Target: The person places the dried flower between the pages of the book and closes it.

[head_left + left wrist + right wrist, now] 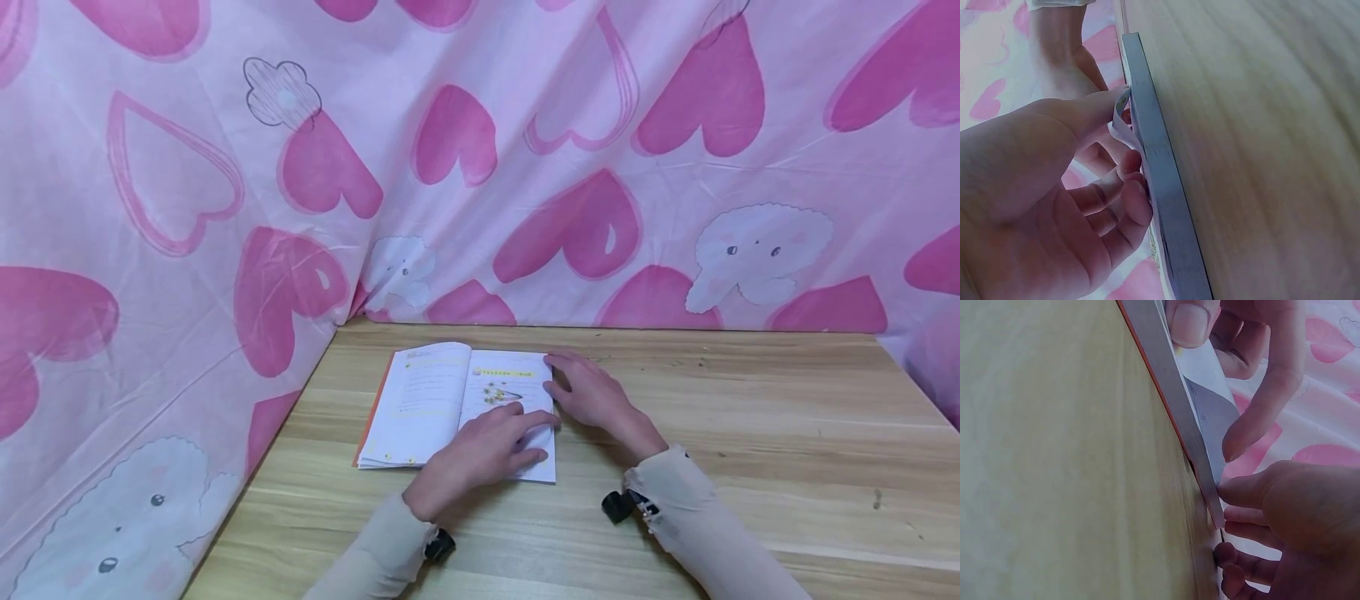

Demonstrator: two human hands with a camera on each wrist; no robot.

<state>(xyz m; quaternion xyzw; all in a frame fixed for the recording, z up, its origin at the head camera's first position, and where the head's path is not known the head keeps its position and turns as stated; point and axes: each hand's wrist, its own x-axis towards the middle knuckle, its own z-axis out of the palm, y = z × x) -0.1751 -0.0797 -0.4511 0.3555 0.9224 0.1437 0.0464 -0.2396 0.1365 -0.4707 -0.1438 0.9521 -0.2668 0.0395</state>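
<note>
Pink heart-print cloth point(465, 225) along the far side and down the left; before it, a wood-grain worktop point(750, 417). Toward the left of that worktop, open, a printed book point(420, 400) with an orange cover point(376, 406). Shows a picture of yellow flowers point(497, 393) on the right page, faint lines of print on the left. Over the right page from the near side, left hand point(487, 446) with loosely spread fingers. At the far right corner, right hand point(592, 396) with bent fingers and a thumb against the edge; pinching or merely resting there, cannot tell.

Probably light overall, with thin, limp, easily creased leaves, perhaps a little slippery on each other, over a stiffer stack. Best taken by the outer edge of a single leaf, near a right corner, between thumb and fingertip.

In the head view, both pages, but little thickness. From the left wrist, the side of the page block point(1163, 156) and a curled strip of paper point(1121, 130) at the left thumb. From the right wrist, a raised leaf point(1213, 412) with small print.
</note>
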